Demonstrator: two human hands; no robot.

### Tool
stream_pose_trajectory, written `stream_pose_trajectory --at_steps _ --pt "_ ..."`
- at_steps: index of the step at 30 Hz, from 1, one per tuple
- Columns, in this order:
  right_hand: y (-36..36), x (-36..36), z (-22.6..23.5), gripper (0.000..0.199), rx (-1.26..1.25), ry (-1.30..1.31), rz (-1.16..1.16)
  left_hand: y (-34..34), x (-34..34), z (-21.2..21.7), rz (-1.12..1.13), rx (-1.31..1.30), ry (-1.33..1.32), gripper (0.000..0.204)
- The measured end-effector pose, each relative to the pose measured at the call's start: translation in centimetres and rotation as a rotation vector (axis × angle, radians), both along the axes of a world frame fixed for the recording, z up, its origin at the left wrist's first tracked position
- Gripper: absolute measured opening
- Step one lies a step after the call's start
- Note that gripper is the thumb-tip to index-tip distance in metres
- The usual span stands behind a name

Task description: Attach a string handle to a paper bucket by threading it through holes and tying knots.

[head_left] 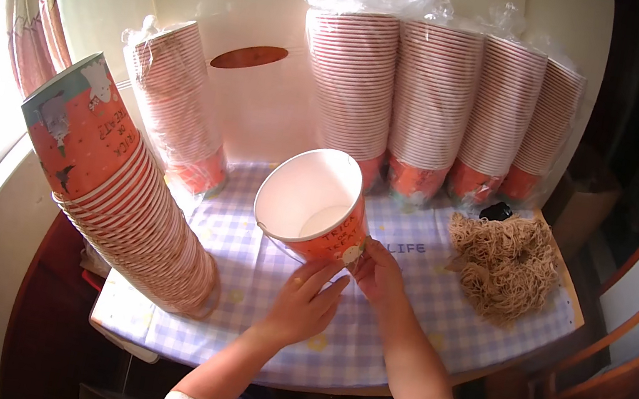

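A round paper bucket (334, 236), orange with printed figures outside and white inside, is tilted above the middle of the table, its mouth turned up and to the left. My left hand (306, 299) has its fingers against the near lower side. Close beside it, my right hand (379, 272) pinches at the lower right of the bucket; anything small between those fingertips is hidden. Left of my hands leans a tall nested stack of the same buckets (138, 220), upside down, the top one teal at its base. A heap of tan cord (506, 269) lies at the right.
Several plastic-wrapped bucket stacks (435, 92) stand along the back, with another wrapped stack (171, 103) at back left. A small black object (497, 211) sits by the cord. The checked tablecloth (227, 345) covers the table. A wooden chair (622, 360) stands at the right.
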State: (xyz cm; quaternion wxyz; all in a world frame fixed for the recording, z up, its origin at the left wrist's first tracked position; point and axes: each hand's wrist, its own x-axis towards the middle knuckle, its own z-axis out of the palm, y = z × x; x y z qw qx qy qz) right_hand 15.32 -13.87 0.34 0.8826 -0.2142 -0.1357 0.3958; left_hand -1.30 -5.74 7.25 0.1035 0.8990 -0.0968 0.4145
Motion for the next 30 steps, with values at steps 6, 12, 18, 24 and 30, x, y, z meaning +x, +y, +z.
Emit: stream_pose_trajectory --at_steps 6,12,18,24,30 --pt "-0.3 0.3 -0.1 0.024 -0.082 0.052 0.065 6.0 -4.1 3.8 0.097 -0.043 -0.097 0.034" --pt "-0.7 1.7 -0.9 0.023 -0.221 0.101 0.129 8.4 -3.1 5.5 -0.008 -0.032 0.223 0.023" --pt "-0.2 0.9 0.1 0.020 -0.614 -0.202 -0.326 7.4 -0.5 4.0 -0.034 -0.112 0.074 0.013" --pt "-0.7 -2.6 3.7 0.020 -0.568 -1.100 -1.115 5.4 0.7 3.0 0.030 -0.144 0.096 0.012" --pt "0.2 -4.9 3.1 0.029 -0.593 -1.576 -1.080 4.3 1.2 2.3 0.065 -0.386 0.174 0.013"
